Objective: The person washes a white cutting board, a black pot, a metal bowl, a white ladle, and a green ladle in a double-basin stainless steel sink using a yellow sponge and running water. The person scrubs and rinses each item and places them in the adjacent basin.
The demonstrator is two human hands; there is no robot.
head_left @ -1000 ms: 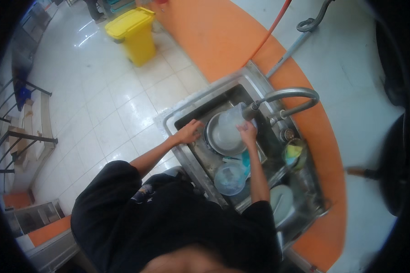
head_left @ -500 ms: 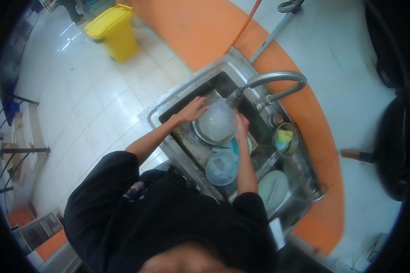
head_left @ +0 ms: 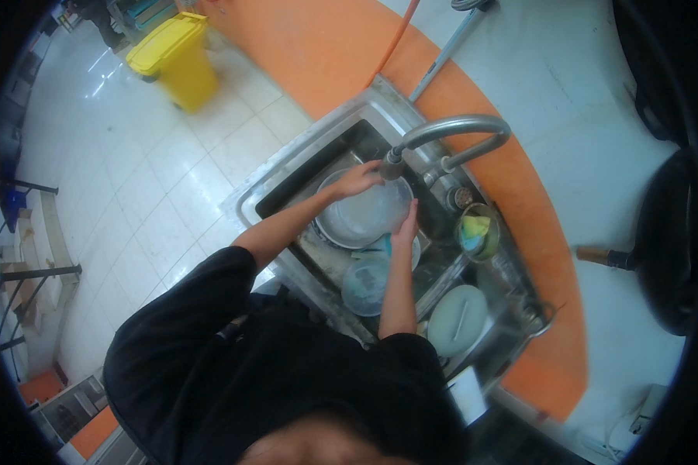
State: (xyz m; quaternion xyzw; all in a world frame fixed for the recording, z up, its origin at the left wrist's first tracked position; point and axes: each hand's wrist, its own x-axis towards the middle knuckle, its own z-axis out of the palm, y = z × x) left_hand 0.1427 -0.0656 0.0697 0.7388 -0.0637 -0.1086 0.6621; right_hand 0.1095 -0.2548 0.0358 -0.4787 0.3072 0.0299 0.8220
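A translucent plastic bowl (head_left: 384, 203) is tilted under the faucet spout in the sink, between my two hands. My left hand (head_left: 357, 181) is at its far rim, just below the spout, fingers bent over the edge. On the bowl's right edge, my right hand (head_left: 406, 222) grips with the thumb side up. Beneath it lies a round metal pan (head_left: 326, 232), partly covered by the bowl and my left forearm. A clear plastic container (head_left: 364, 287) and part of a pale plate (head_left: 416, 252) lie nearer in the basin.
The curved metal faucet (head_left: 461, 124) arches over the sink (head_left: 248, 205). At right stand a jar with a yellow-green sponge (head_left: 475, 227) and a drain strainer (head_left: 461, 198). A pale green oval lid (head_left: 457, 319) lies in the near compartment. A yellow bin (head_left: 186, 74) stands on the floor.
The bowl has turned in my hands and sits lower over the metal pan. My left hand has shifted right along the rim to the spout; my right hand has moved slightly nearer.
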